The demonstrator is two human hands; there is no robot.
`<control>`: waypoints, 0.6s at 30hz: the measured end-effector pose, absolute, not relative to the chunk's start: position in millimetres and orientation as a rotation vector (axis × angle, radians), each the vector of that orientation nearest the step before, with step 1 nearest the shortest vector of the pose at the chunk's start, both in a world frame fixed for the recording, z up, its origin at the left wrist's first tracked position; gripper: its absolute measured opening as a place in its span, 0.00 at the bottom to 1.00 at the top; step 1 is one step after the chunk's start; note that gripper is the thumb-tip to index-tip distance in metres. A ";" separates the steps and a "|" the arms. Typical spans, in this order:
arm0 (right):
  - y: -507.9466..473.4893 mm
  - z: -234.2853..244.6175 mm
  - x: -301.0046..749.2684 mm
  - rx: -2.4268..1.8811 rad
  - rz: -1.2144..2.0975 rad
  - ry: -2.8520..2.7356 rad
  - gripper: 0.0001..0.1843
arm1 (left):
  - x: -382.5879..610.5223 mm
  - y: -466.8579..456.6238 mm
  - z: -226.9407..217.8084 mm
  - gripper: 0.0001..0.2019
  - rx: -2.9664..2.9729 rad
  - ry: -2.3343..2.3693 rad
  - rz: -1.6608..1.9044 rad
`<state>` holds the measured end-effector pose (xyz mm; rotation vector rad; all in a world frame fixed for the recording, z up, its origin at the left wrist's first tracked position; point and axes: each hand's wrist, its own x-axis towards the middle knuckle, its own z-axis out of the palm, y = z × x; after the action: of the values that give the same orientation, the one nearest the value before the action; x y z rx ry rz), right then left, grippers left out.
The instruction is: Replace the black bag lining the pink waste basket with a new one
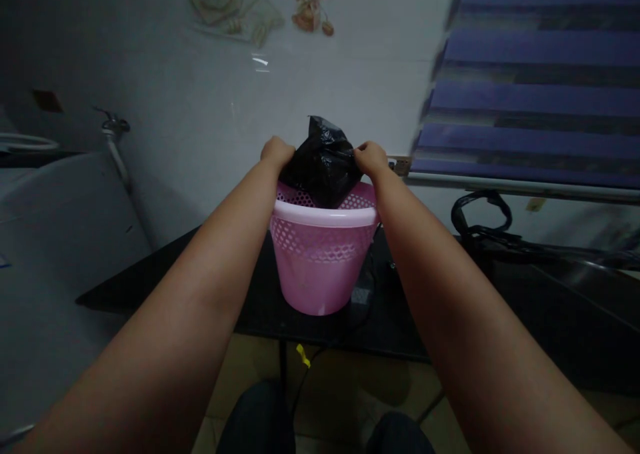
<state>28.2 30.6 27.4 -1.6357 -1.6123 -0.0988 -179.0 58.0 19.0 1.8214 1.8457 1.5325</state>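
A pink plastic basket point(320, 267) with a perforated upper band stands upright on a dark tabletop. Over its opening hangs a black plastic bag point(327, 157), its lower part dipping inside the rim. My left hand point(277, 153) is closed on the bag's left edge, above the far left of the rim. On the opposite side, my right hand point(371, 157) pinches the bag's right edge between thumb and fingers. The bag is bunched and stands up between the two hands. Part of the left hand's fingers is hidden behind its back.
The dark table point(260, 317) reaches the tiled wall. A black looped bundle point(483, 217) lies at the right, below a purple striped blind point(525, 81). At the left are a large grey appliance-like body point(65, 241) and a wall tap point(115, 124). A cable with a yellow tag point(303, 356) hangs in front.
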 end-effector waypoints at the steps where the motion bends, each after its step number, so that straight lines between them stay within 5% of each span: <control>1: 30.6 27.1 27.9 -1.654 -0.106 -1.628 0.19 | -178.4 56.1 19.6 0.12 1.808 1.896 1.455; 13: 51.6 21.2 38.6 -1.612 -0.066 -1.708 0.14 | -170.3 40.2 19.2 0.23 1.875 1.902 1.258; 18: 45.1 24.6 30.6 -1.429 -0.040 -1.715 0.15 | -168.5 34.5 17.2 0.14 1.929 1.769 1.287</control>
<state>30.6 45.1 24.6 -1.4286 -1.7145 -0.0396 -168.5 34.5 17.2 1.9289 1.7691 1.2865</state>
